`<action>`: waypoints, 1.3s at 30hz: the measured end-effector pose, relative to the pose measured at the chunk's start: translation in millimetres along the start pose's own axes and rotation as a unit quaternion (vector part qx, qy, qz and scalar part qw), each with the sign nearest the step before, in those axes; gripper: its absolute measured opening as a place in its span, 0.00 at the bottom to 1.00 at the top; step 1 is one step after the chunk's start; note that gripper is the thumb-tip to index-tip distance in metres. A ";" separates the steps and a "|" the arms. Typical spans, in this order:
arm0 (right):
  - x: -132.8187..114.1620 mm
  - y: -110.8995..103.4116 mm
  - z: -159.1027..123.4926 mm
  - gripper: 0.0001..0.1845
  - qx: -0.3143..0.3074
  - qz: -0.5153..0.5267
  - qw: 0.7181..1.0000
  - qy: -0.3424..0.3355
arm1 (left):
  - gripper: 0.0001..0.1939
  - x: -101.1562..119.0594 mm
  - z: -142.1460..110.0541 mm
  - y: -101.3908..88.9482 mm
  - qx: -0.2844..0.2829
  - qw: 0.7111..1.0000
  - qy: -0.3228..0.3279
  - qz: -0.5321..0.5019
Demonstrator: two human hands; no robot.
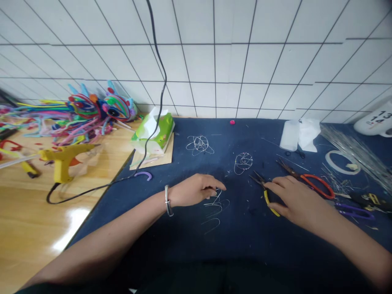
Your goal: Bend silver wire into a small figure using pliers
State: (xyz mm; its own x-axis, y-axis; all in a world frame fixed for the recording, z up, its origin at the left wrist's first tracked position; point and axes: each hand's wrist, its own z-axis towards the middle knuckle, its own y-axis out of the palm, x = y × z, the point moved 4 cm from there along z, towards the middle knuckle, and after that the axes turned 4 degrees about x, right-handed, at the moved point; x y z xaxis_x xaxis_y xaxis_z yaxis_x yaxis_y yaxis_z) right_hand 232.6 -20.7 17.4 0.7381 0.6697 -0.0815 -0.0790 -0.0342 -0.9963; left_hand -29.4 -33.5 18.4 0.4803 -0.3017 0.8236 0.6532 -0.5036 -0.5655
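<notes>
My left hand point(196, 190) is low over the dark blue mat, index finger stretched forward and the other fingers curled in. A thin bent wire point(218, 197) shows at its fingertips, seemingly pinched there, though the contact is partly hidden. Just below lie more curved wire pieces point(214, 223). My right hand point(290, 200) has its thumb and fingers around the yellow handles of the pliers point(267, 197), whose jaws are parted and point up and left. Beyond the hands lie two round tangles of wire, a wire ball point(244, 161) and a looser wire coil point(200, 144).
Red-handled scissors point(318, 183), purple-handled scissors point(355, 211), a bundle of wires point(358, 151) and a white ring point(343, 162) lie right. Left are a tissue pack point(161, 132), a yellow glue gun point(63, 161) with a black cord, and colourful pipe cleaners point(58, 118). A tiled wall point(232, 61) stands behind.
</notes>
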 end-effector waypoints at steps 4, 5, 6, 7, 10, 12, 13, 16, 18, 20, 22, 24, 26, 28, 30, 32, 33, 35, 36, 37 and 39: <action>0.6 7.2 -12.7 0.31 0.000 -0.019 1.000 0.017 | 0.12 -5.0 -2.4 2.4 0.022 0.999 -0.030 -0.030; -1.0 8.1 -13.1 0.32 -0.001 -0.023 1.000 0.021 | 0.11 -6.6 -2.5 3.7 0.028 0.998 -0.040 -0.047; -3.0 8.6 -12.7 0.33 -0.002 -0.026 0.999 0.024 | 0.10 -8.1 -2.5 5.0 0.033 0.996 -0.048 -0.062; -5.2 8.6 -11.9 0.33 -0.003 -0.029 0.999 0.028 | 0.10 -9.7 -2.4 6.3 0.039 0.995 -0.055 -0.075; -12.1 7.1 -9.6 0.31 -0.005 -0.033 0.999 0.040 | 0.08 -14.5 -1.9 9.1 0.041 0.991 -0.074 -0.101; -17.0 5.8 -8.8 0.31 -0.003 -0.030 0.999 0.043 | 0.08 -18.2 -1.2 10.0 0.037 0.988 -0.090 -0.122; -19.4 5.3 -8.5 0.31 -0.002 -0.028 0.999 0.042 | 0.08 -20.2 -0.7 10.2 0.036 0.985 -0.099 -0.139; -26.3 6.0 -7.3 0.30 0.007 -0.026 0.999 0.038 | 0.07 -25.7 1.3 8.8 0.061 0.970 -0.122 -0.203; -30.0 8.4 -6.1 0.30 0.018 -0.033 0.998 0.040 | 0.07 -28.3 2.5 7.6 0.083 0.959 -0.128 -0.240; -32.9 12.2 -5.0 0.31 0.033 -0.045 0.997 0.045 | 0.08 -30.1 3.4 7.6 0.092 0.953 -0.131 -0.258; -35.0 16.7 -4.1 0.32 0.048 -0.056 0.996 0.043 | 0.08 -31.8 3.9 8.4 0.091 0.951 -0.137 -0.263; -36.3 20.8 -3.2 0.31 0.061 -0.063 0.996 0.033 | 0.08 -33.4 4.2 9.1 0.091 0.950 -0.142 -0.263; -36.6 23.5 -1.9 0.28 0.067 -0.063 0.995 0.024 | 0.08 -34.5 4.5 9.4 0.094 0.949 -0.145 -0.262; -35.5 24.5 -0.5 0.22 0.069 -0.053 0.996 0.028 | 0.08 -34.6 5.0 9.7 0.094 0.950 -0.144 -0.262; -34.2 24.3 0.7 0.16 0.074 -0.037 0.996 0.037 | 0.07 -33.8 6.0 9.9 0.091 0.950 -0.146 -0.261; -33.4 24.5 1.6 0.14 0.081 -0.019 0.996 0.040 | 0.07 -32.6 7.6 9.7 0.087 0.948 -0.154 -0.263; -33.3 24.8 2.1 0.13 0.087 -0.012 0.995 0.038 | 0.07 -31.8 8.8 9.5 0.085 0.947 -0.159 -0.266; -33.4 26.1 3.4 0.13 0.099 -0.002 0.995 0.029 | 0.08 -30.1 12.3 9.2 0.076 0.942 -0.170 -0.278; -33.7 26.8 4.4 0.13 0.107 0.001 0.994 0.022 | 0.08 -29.1 14.7 9.3 0.070 0.939 -0.174 -0.288; -34.1 27.3 5.7 0.13 0.116 0.001 0.993 0.015 | 0.08 -28.1 17.5 9.5 0.063 0.936 -0.177 -0.298; -35.0 28.0 9.1 0.13 0.130 -0.002 0.991 0.000 | 0.08 -26.2 24.0 10.1 0.051 0.929 -0.178 -0.320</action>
State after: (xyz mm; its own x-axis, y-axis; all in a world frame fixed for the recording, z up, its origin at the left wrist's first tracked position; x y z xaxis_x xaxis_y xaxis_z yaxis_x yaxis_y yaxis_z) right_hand 198.4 -38.4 -7.4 0.7386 0.6697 -0.0766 -0.2460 0.1619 -0.9556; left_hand -21.3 -11.3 -9.9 0.1263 0.3288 0.9359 0.9147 -0.4036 0.0184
